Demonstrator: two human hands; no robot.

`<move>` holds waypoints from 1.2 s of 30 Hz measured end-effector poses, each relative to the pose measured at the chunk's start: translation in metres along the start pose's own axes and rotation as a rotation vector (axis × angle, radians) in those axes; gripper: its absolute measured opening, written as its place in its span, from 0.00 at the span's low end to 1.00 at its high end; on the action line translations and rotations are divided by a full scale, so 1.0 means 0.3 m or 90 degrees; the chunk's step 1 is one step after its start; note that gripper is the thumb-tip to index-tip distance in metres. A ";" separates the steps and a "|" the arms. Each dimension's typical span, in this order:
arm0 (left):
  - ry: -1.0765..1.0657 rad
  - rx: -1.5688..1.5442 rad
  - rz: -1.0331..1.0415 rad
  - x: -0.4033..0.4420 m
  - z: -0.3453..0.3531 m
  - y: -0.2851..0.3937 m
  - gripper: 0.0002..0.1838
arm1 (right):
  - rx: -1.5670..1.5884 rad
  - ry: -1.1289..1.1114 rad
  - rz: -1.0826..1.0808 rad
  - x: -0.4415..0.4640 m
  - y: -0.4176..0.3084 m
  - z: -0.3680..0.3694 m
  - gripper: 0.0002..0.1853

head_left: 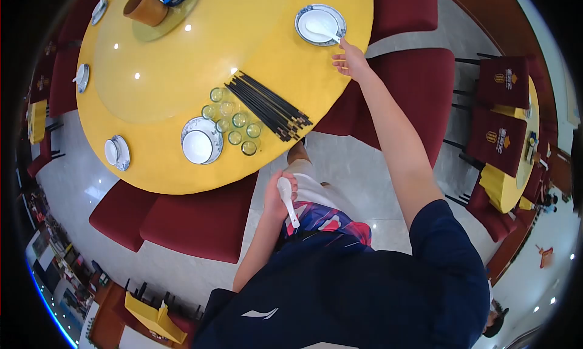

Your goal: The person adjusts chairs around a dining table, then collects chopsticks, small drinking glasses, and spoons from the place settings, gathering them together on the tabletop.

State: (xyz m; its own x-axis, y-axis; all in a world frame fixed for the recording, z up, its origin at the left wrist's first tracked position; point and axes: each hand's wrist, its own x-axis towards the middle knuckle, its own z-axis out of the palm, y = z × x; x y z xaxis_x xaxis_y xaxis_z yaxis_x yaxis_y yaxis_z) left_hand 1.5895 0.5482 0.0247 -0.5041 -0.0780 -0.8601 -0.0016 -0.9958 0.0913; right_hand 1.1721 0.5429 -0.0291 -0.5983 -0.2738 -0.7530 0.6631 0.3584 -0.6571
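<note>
Near my body, my left hand (278, 197) is closed around a white spoon (288, 203), with its handle pointing down. My right hand (350, 60) reaches to the table's right edge, its fingertips at the handle of another white spoon (320, 28). That spoon lies in a white bowl (311, 17) on a blue-patterned plate (300, 33). Whether the right fingers grip the handle is hard to tell; the lower fingers are spread. Black chopsticks (267, 106) lie in a loose bundle on the yellow round table (303, 161), beside several small glasses (239, 119).
A stacked bowl (197, 147) and plate sit near the front edge. Other place settings (116, 152) line the left side. A brown container (146, 9) stands at the back. Dark red chairs (419, 88) surround the table, close to my right arm.
</note>
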 end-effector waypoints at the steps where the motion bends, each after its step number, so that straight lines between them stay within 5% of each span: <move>1: -0.003 0.039 0.006 0.030 0.047 0.001 0.18 | -0.005 -0.005 0.010 0.018 -0.016 0.005 0.24; 4: 0.005 0.026 0.006 0.112 0.180 -0.004 0.19 | -0.147 -0.037 -0.063 0.068 -0.030 -0.009 0.20; 8: 0.032 0.063 0.089 0.249 0.366 -0.010 0.20 | -0.019 -0.099 -0.097 0.032 -0.020 -0.051 0.18; 10: -0.089 -0.055 0.144 0.393 0.371 -0.032 0.20 | 0.095 -0.176 -0.114 -0.082 -0.021 -0.102 0.16; 13: -0.012 -0.086 0.189 0.442 0.584 -0.055 0.18 | 0.074 -0.293 -0.068 -0.362 -0.034 -0.249 0.14; 17: -0.053 -0.165 0.264 0.520 0.753 -0.290 0.24 | 0.010 -0.364 -0.003 -0.586 0.019 -0.585 0.13; 18: -0.148 -0.169 0.247 0.532 0.782 -0.342 0.26 | 0.015 -0.366 0.013 -0.605 0.043 -0.675 0.13; 19: -0.054 -0.182 0.251 0.531 0.821 -0.429 0.27 | 0.020 -0.368 0.034 -0.626 0.063 -0.760 0.13; 25: -0.056 -0.269 0.309 0.470 1.036 -0.735 0.20 | -0.043 -0.391 0.009 -0.660 0.108 -1.133 0.14; 29: -0.107 -0.250 0.317 0.447 1.148 -0.883 0.17 | -0.139 -0.421 -0.039 -0.687 0.112 -1.332 0.17; 31: -0.183 -0.192 0.295 0.443 1.200 -0.939 0.15 | -0.389 -0.419 -0.181 -0.679 0.106 -1.405 0.20; 33: -0.133 -0.170 0.312 0.424 1.290 -0.974 0.14 | -0.416 -0.400 -0.246 -0.708 0.049 -1.445 0.20; 35: -0.294 -0.180 0.284 0.446 1.319 -0.996 0.12 | -0.483 -0.384 -0.379 -0.704 0.015 -1.490 0.19; 36: -0.265 -0.186 0.285 0.446 1.356 -1.006 0.13 | -0.482 -0.382 -0.384 -0.703 0.000 -1.517 0.19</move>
State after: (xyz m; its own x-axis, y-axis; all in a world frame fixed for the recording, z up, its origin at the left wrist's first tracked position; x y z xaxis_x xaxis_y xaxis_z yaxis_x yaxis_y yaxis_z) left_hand 1.1711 0.8576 0.0863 -0.6923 -0.5197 -0.5006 0.4888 -0.8481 0.2045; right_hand 1.0936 1.0070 0.1446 -0.2810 -0.8939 -0.3493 -0.2238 0.4149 -0.8819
